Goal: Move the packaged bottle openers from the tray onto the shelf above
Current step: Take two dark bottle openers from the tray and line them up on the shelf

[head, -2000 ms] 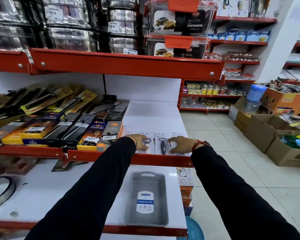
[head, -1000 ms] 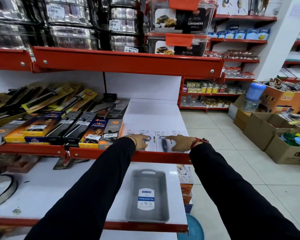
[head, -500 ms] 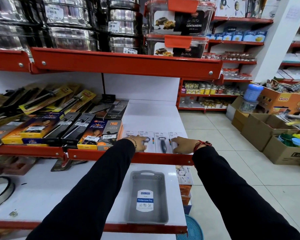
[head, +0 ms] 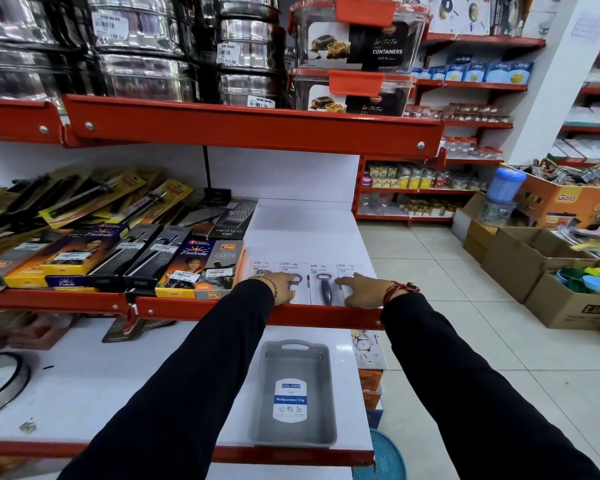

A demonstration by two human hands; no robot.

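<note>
- Your left hand (head: 284, 284) lies flat on the left packs of bottle openers (head: 321, 284). The fingers are loose and spread out. They press down on the cards and are not wrapped around anything.
- Your right hand (head: 361, 291) lies flat on the right-most pack. One finger points out along the card. This hand is not gripping anything either.
- The packs sit side by side in a row at the front of the shelf (head: 309, 233), just behind its red edge. I think you put them there so shoppers can see them and reach them.
- You seem to be pushing from both ends. That would keep the row straight and the packs close together.
- The packs are just beside the lighter boxes (head: 219, 268). The white space behind them is bare.
- The grey tray (head: 293, 393) sits on the lower shelf, right under your arms. I can see only its sticker inside, so it looks like all the packs are out.
- The job looks almost done. Lift your hands softly, because thin cards can slide.
</note>
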